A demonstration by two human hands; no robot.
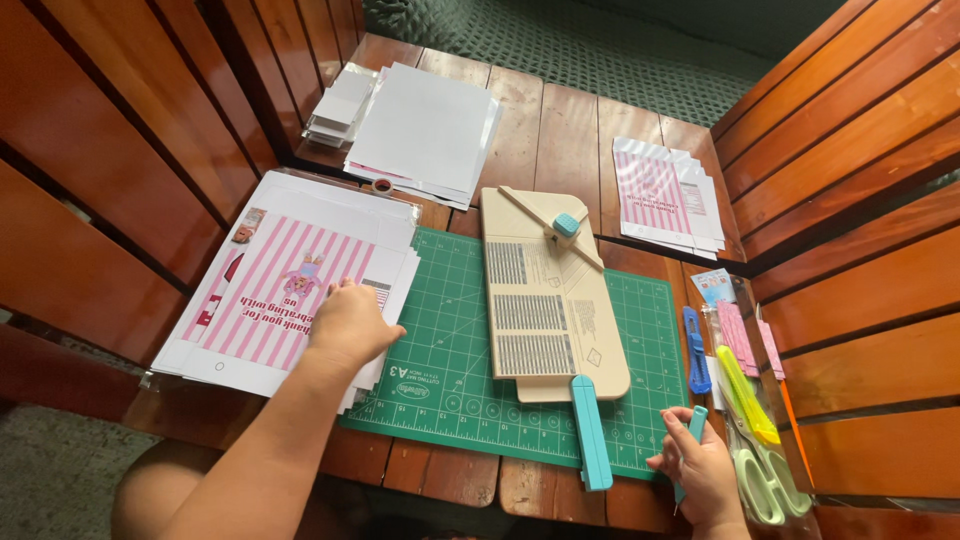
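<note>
A person's left hand (350,322) lies flat, fingers loosely spread, on a stack of pink-striped printed sheets (285,300) at the left of the frame, pressing the top sheet near its right edge rather than gripping it. The right hand (700,468), at the lower right, is closed around a slim teal tool (693,430) whose tip is hidden, so whether it is a blade or a scoring stylus cannot be told.

Between the hands a green cutting mat (450,370) covers the wooden slatted surface (560,130), and on it rests a beige scoring board (545,300) with a diagonal guide arm and a teal handle (590,432) jutting toward the lower edge. To the right lie a blue utility knife (696,350), a clear pouch (745,345) of pink and yellow items, and pale green scissors (765,485). Plain white paper stacks (425,130) sit at the upper middle, and more striped sheets (665,195) at the upper right.

The risks appear modest: the lower-left corner of the printed stack overhangs the surface edge, so a careless tug could spill sheets to the floor, and the tool held near the lap could nick skin or paper if it carries a blade.
</note>
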